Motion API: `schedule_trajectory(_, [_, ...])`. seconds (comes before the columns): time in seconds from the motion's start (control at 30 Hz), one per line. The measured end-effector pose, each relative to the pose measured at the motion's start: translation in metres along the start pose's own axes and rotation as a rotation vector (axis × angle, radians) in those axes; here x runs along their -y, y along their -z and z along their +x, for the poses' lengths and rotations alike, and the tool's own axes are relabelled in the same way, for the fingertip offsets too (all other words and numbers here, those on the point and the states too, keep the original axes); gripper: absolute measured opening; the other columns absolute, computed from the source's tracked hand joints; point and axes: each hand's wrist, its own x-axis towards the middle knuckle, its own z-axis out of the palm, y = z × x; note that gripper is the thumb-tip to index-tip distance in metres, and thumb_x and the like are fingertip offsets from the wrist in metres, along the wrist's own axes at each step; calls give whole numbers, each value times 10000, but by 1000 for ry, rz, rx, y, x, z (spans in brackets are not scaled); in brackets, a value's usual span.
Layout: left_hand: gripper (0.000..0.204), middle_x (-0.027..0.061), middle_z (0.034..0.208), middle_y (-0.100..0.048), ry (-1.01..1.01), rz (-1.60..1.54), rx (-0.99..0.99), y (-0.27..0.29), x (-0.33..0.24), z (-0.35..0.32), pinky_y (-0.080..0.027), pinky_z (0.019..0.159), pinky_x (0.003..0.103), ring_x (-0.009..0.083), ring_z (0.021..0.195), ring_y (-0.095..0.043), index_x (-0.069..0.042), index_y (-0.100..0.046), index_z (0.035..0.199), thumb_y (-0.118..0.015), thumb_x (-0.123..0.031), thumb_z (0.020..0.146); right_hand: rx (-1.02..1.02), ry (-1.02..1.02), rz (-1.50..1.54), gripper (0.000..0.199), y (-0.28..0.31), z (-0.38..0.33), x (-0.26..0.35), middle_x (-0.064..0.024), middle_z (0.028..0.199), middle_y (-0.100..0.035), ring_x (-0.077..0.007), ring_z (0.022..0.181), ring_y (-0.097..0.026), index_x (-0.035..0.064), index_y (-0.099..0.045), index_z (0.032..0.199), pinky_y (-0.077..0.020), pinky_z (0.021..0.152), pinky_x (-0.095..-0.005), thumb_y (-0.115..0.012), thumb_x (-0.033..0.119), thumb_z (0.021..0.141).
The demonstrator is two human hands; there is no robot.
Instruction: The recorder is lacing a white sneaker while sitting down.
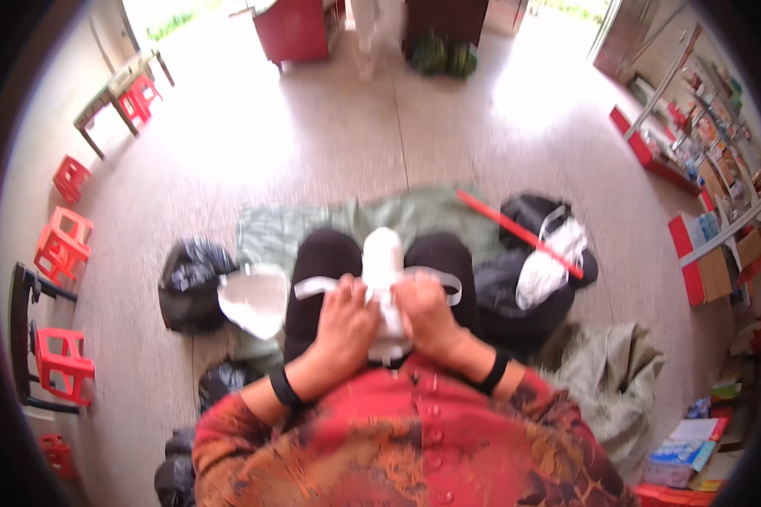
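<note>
Between my black-clad thighs stands a white, rounded, elongated object (382, 253); its kind I cannot make out. My left hand (345, 319) and my right hand (429, 317) are closed close together over its near part. From the left fist a flat white strap (314, 287) sticks out to the left. Another white strap end (448, 281) curves out to the right from the right fist. The fingers cover where the straps meet the object, and the picture is slightly blurred there.
Left of my legs a white hollow piece (258, 300) leans by a black plastic bag (196, 283). A red stick (520, 234) lies across black bags and white cloth (556, 264) at right. Green sheeting (279, 228) covers the floor. Red stools (63, 355) line the left wall, shelves the right.
</note>
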Motion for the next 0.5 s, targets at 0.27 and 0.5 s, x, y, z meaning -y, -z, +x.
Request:
schedule_trajectory(0.27, [121,128,904,-543,171,-386,-97,-19,0,-8,-427,819,415,317,921,-499,-42,-645,751,-680,-155,727,6,-204,243,247,-16,-16,1,-121,836,-614,-291,792,-625,27,-542,984,-502,706,-399,-653,6,765])
schedule_trajectory(0.5, [122,149,917,-543,239,-441,-27,-41,3,0,-429,814,429,334,912,-504,-38,-646,766,-682,-149,729,43,-123,0,244,-11,-14,3,-107,884,-613,-290,863,-600,55,-561,991,-453,790,-423,-666,79,773])
